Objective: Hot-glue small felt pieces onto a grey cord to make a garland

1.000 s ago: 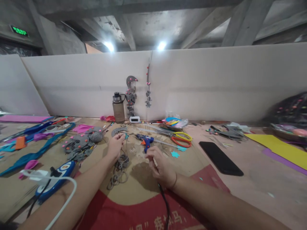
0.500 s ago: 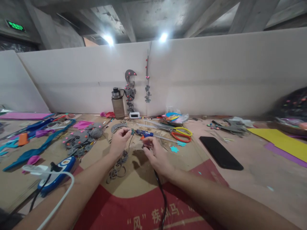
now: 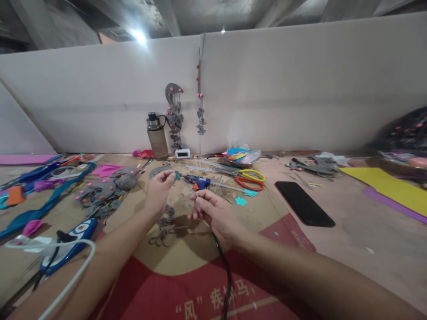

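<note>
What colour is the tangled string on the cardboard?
The string is grey, seen best in the current head view.

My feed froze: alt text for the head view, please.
The left hand pinches a small teal piece; the right hand, grip unclear, is near a looped grey cord. Beyond lie a blue glue gun and scissors; a black phone lies rightward.
</note>
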`<state>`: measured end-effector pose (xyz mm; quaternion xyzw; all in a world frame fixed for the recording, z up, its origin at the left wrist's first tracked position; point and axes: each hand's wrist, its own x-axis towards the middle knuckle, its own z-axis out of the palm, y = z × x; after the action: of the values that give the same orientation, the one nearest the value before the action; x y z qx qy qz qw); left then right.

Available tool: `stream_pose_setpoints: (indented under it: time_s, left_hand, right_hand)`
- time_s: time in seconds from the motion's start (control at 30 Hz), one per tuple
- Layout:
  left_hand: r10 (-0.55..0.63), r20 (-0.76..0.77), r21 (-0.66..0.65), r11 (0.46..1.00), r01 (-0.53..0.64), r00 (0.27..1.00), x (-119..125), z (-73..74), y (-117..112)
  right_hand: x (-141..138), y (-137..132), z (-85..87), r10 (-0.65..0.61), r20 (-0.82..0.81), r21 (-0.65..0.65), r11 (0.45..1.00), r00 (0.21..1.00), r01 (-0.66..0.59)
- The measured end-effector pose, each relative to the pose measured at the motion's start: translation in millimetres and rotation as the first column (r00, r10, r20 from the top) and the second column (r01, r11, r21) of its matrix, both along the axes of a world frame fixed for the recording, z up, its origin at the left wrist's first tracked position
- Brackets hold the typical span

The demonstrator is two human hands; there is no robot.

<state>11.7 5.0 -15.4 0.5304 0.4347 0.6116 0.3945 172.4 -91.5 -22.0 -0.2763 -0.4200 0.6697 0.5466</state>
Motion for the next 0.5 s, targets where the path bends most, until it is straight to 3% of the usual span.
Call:
stream_pose_setpoints:
  time_s: [0.2,0.3,0.33,0.37,0.47,0.5]
  left_hand:
    - [0.189,0.322,-0.121,0.980,-0.158,0.928,-37,-1.7,34]
    - [0.196,0.391,-0.140,0.978,-0.153,0.899,-47,-1.4,39]
    - [0.190,0.401,-0.142,0.979,-0.144,0.896,-48,-2.3,39]
    - [0.175,0.401,-0.143,0.982,-0.127,0.899,-49,-3.7,40]
    - [0.097,0.355,-0.146,0.988,-0.047,0.930,-50,-9.4,41]
    - [0.071,0.334,-0.144,0.989,-0.023,0.940,-50,-11.3,41]
  right_hand:
    - [0,-18,11.2,0.106,-0.002,0.113,0.988,0.994,-0.105]
    - [2,-32,21.1,0.107,0.191,0.269,0.950,0.976,-0.157]
    - [3,-36,25.4,0.094,0.304,0.362,0.909,0.948,-0.207]
    - [3,-40,29.8,0.069,0.431,0.470,0.834,0.900,-0.290]
    - [5,-47,39.9,-0.078,0.681,0.660,0.498,0.728,-0.563]
    - [6,-46,41.3,-0.133,0.699,0.676,0.443,0.702,-0.589]
